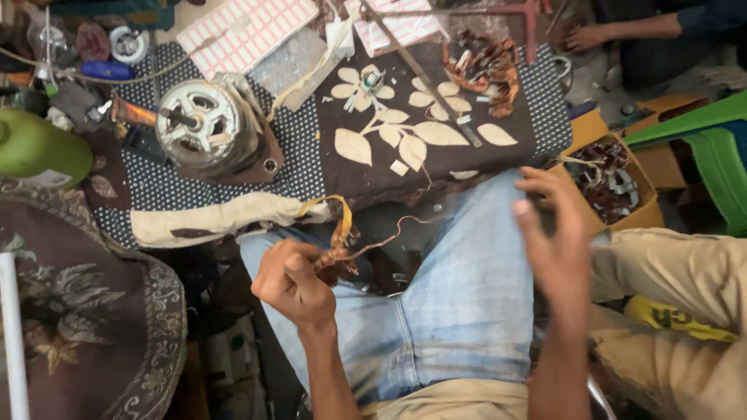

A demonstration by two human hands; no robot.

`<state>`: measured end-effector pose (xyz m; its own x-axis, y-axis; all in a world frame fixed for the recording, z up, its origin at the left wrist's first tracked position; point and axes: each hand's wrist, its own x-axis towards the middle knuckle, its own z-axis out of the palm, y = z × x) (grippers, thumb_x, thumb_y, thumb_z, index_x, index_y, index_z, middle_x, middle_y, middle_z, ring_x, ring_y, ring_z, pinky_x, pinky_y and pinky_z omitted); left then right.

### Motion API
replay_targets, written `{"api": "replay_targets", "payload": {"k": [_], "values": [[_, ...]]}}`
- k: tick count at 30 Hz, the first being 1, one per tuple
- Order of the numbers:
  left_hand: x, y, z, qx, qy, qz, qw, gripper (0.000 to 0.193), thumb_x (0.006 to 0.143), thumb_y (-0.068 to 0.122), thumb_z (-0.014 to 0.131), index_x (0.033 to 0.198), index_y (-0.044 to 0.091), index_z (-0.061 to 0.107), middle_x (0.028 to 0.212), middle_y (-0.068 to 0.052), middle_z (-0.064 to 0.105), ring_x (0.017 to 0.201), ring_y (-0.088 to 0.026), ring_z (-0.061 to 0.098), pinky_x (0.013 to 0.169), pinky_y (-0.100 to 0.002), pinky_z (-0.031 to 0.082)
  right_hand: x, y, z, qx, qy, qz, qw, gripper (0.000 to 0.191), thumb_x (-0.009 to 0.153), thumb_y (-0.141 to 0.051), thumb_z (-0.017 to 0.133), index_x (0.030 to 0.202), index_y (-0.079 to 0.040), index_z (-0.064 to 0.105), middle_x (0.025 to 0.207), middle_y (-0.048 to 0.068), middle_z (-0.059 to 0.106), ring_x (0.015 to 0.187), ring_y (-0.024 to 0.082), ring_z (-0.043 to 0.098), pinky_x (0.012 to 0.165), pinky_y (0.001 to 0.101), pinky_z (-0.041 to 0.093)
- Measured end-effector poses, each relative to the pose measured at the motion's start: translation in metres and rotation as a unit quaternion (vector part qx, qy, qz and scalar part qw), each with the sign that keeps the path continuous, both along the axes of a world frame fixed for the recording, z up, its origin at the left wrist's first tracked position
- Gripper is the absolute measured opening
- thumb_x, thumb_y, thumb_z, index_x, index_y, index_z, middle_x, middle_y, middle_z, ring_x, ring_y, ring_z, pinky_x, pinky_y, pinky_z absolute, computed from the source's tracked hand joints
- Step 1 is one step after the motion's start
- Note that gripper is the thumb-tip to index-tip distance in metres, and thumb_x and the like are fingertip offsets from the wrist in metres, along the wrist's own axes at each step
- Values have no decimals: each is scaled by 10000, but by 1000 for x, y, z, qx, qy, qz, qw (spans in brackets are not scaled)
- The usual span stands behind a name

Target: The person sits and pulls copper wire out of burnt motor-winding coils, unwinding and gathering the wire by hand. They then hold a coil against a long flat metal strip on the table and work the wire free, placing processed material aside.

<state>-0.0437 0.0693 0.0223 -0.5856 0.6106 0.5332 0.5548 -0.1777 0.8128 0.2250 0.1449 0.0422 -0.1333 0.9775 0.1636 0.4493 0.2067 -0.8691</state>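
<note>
My left hand (pixel 292 280) is closed around a bundle of copper wire with yellowish sleeving (pixel 341 243). The bundle sticks up from my fist, and a thin wire strand curls off to the right over my lap. My right hand (pixel 554 233) hovers above my right knee with fingers spread, blurred, holding nothing. I sit in light blue jeans (pixel 459 288). A round metal electric motor (pixel 204 128) lies on the dotted dark cloth (pixel 303 159) ahead of my left hand.
A brown cloth with cream leaf shapes (pixel 424 132) carries a metal rod and a heap of copper scraps (pixel 486 70). A cardboard box of wire scraps (pixel 615 187) stands at right. Another person's hand (pixel 585 35) and tan trousers (pixel 685 272) are nearby. At left, a green round object (pixel 39 148).
</note>
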Motion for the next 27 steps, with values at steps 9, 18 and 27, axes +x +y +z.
{"api": "replay_targets", "payload": {"k": [9,18,27], "values": [[19,16,11,-22,49,18,998,371,1001,109,656,655,16,559,586,-67,482,558,-219,446,604,-385,322,-71,-19,-4,-200,-22,275,940,395,1060,-345,577,852,-34,704,1027,141,738,1023,234,651,1032,344,500],[35,28,-2,-37,-59,80,994,386,960,56,742,645,8,525,550,4,485,517,-65,386,496,-292,291,-89,-49,1,2,360,323,875,517,1149,-382,501,786,-21,574,918,135,651,987,285,609,940,439,499],[23,25,-31,-20,-246,94,964,448,979,49,701,598,14,470,550,81,447,524,6,338,475,-258,214,-117,-85,-54,-127,467,242,841,562,1093,-442,544,719,-44,411,775,64,446,829,208,432,759,343,367]]}}
